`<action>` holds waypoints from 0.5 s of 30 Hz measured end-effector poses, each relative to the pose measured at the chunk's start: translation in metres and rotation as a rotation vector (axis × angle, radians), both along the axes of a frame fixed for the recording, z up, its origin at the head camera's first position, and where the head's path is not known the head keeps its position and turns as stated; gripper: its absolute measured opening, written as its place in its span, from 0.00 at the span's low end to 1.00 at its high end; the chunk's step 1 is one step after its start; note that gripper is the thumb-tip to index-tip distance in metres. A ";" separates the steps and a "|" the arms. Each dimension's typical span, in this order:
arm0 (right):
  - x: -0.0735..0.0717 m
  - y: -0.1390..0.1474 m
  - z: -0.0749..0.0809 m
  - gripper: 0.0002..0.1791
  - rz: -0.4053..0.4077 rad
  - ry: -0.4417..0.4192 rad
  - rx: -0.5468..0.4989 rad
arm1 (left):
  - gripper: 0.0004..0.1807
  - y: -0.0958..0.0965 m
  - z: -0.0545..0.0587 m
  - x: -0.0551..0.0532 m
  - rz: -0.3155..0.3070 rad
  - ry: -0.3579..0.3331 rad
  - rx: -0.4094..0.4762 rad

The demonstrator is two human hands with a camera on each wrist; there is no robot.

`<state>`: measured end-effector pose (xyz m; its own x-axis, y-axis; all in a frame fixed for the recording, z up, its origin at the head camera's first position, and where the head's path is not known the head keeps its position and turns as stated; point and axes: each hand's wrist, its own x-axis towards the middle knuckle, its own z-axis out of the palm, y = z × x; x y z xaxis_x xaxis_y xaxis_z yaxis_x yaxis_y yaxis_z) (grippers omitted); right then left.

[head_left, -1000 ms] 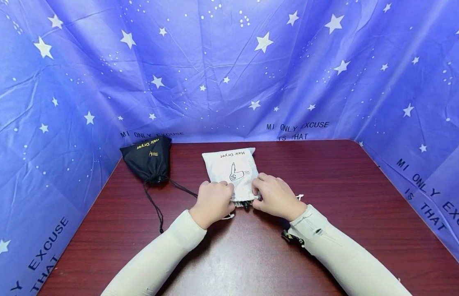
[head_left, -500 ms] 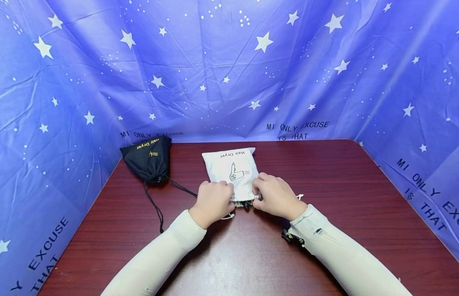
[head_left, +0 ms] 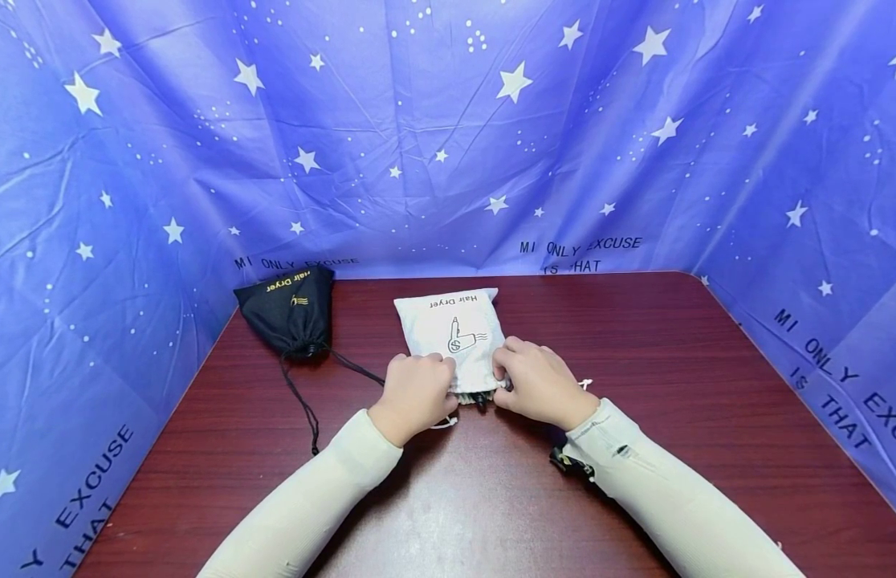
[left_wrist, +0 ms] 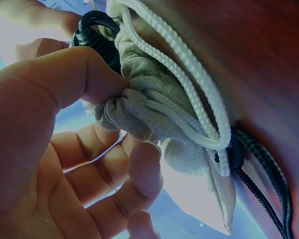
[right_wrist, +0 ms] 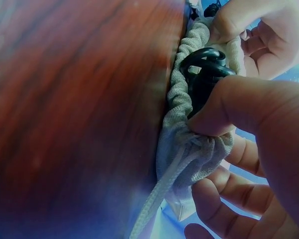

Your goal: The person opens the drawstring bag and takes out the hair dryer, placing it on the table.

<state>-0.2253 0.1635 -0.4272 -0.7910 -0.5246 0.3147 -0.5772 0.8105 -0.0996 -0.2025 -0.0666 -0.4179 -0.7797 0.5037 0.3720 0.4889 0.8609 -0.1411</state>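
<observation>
A pale drawstring bag printed "Hair Dryer" lies on the table, its gathered mouth facing me. My left hand pinches the left side of that mouth between thumb and fingers. On the opposite side, my right hand pinches the rim the same way. In the right wrist view a black object with a loop shows inside the mouth between both thumbs; the bag hides the rest of it. White drawcords hang out at each end of the mouth.
A black drawstring bag, also printed "Hair Dryer", lies at the table's far left. Its black cord runs towards my left hand. The dark red wooden table backs onto a blue star-patterned curtain.
</observation>
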 end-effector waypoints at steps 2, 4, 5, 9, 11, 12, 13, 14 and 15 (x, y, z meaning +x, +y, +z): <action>0.000 0.000 0.000 0.16 0.001 0.000 -0.001 | 0.14 0.000 0.000 0.000 0.001 -0.002 -0.002; 0.000 0.000 0.000 0.17 0.002 0.002 -0.002 | 0.14 0.000 -0.001 0.000 0.003 -0.002 -0.004; 0.000 0.000 0.000 0.17 0.003 0.002 -0.002 | 0.14 0.000 -0.001 -0.001 0.003 -0.001 -0.004; 0.000 0.000 0.000 0.17 0.003 0.002 -0.004 | 0.14 -0.001 -0.001 0.000 0.006 -0.005 -0.005; 0.000 0.001 0.000 0.17 0.003 0.002 -0.003 | 0.14 -0.001 0.000 0.000 0.006 -0.006 -0.005; -0.001 0.001 0.000 0.17 0.002 0.002 -0.002 | 0.14 -0.001 0.000 0.000 0.006 -0.007 -0.006; -0.001 0.001 0.000 0.17 0.003 0.002 -0.001 | 0.14 -0.001 0.000 0.000 0.006 -0.007 -0.006; -0.001 0.001 0.000 0.17 0.003 0.003 -0.001 | 0.14 -0.001 0.000 0.000 0.005 -0.006 -0.005; -0.001 0.001 0.000 0.17 0.003 0.003 -0.001 | 0.14 -0.001 0.000 0.000 0.005 -0.005 -0.006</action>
<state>-0.2260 0.1645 -0.4276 -0.7884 -0.5268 0.3176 -0.5800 0.8086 -0.0987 -0.2027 -0.0672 -0.4179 -0.7838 0.5019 0.3656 0.4853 0.8625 -0.1437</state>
